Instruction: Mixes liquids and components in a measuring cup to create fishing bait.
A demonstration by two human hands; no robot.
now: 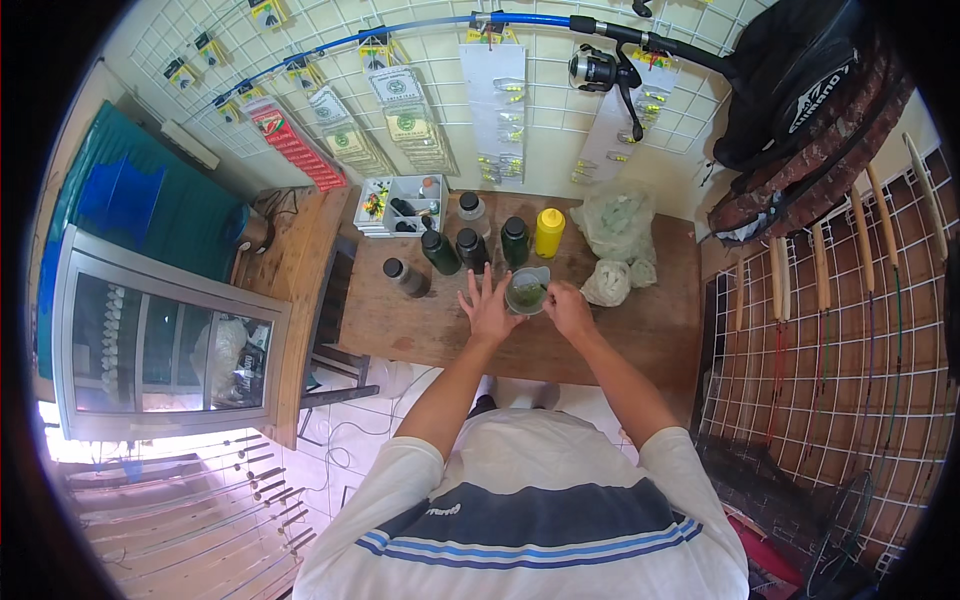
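A clear plastic measuring cup (534,276) with green contents stands on the wooden table (435,337). My left hand (491,311) holds it at the left and near side between thumb and index finger, the other fingers spread. At the cup's right rim, my right hand (568,306) pinches a thin dark utensil (544,286) that dips inside; most of it is hidden. Behind the cup stand dark-capped bottles, among them a dark green bottle (514,241), a black bottle (472,251) and another green bottle (440,253). A yellow squeeze bottle (550,234) is beside them.
A grey bottle (406,277) stands left, a clear jar (472,214) behind. Plastic bags (615,221) and a whitish bundle (607,283) lie right. A white divided organizer (403,206) holds small items. A fishing rod (517,19) with a reel (596,69) spans the wire wall grid.
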